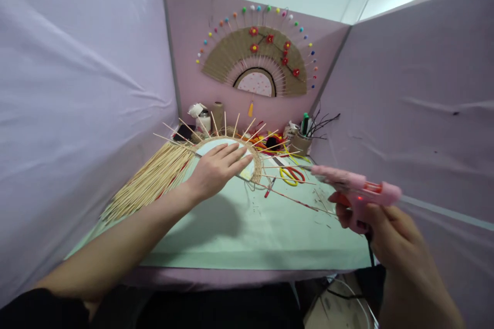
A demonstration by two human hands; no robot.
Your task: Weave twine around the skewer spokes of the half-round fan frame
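My left hand (222,164) lies flat, fingers stretched out, on a pale half-round board (204,148). A band of twine (257,164) runs along the board's curved edge, and thin wooden sticks (252,127) fan outward from it. My right hand (380,226) is wrapped around the handle of a pink glue gun (357,182) with a small red light showing. The gun's nozzle points left, near the tips of the sticks on the right side; whether it touches one I cannot tell.
A large bundle of sticks (150,177) lies on the left. Scissors (292,176) and a red pen (269,188) rest right of the board. Behind stand a jar (203,122), a twine cone (218,115) and a pen holder (300,143). A decorated fan (231,54) hangs on the back panel.
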